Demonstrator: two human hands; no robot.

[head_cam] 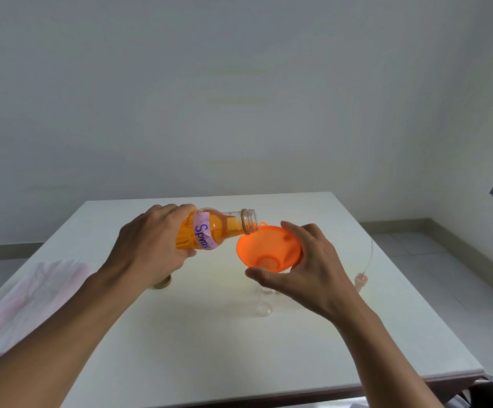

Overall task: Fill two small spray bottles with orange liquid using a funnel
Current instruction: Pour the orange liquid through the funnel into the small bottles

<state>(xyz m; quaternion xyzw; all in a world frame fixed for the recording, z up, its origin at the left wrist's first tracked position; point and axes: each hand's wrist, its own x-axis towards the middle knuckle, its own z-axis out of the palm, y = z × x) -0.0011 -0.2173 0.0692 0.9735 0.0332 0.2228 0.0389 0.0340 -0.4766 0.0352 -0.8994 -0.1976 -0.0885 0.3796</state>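
Left hand (151, 245) grips tilted bottle (224, 226), its mouth at funnel (269, 245) rim. Right hand (310, 269) pinches funnel between thumb and fingers, over clear spray bottle (264, 304) on table (210, 348). Cap (163, 283) near left wrist.

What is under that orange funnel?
A small clear bottle stands on the white table below the funnel. The right hand covers the spout and the bottle's neck, so whether they meet cannot be seen.
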